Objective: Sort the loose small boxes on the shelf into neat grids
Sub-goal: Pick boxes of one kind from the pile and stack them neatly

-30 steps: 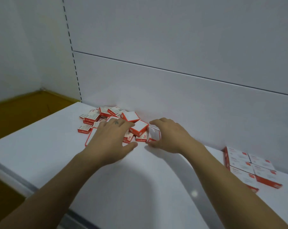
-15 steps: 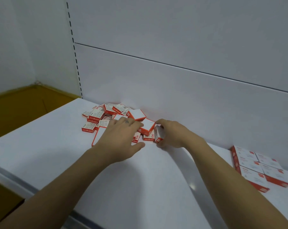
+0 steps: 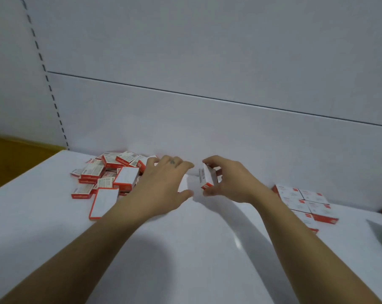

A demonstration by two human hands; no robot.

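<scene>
On the shelf [image 3: 185, 249], a right hand [image 3: 231, 183] pinches one small box [image 3: 207, 177] just right of the loose pile [image 3: 111, 176], probably bound for the neat grid [image 3: 304, 200] farther right. The left hand [image 3: 161, 185] covers the pile's edge, grip unclear.

Left hand [image 3: 163, 183] palm down, fingers extended; right hand [image 3: 231, 183] pinches a small box [image 3: 207, 175].

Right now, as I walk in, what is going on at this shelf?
A person is sorting small red-and-white boxes on a white shelf. The right hand pinches one box, turned on edge, apart from the loose pile at the left. The left hand reaches over that pile's right side; whether it grips anything is unclear. A neat grid lies at the far right.
</scene>
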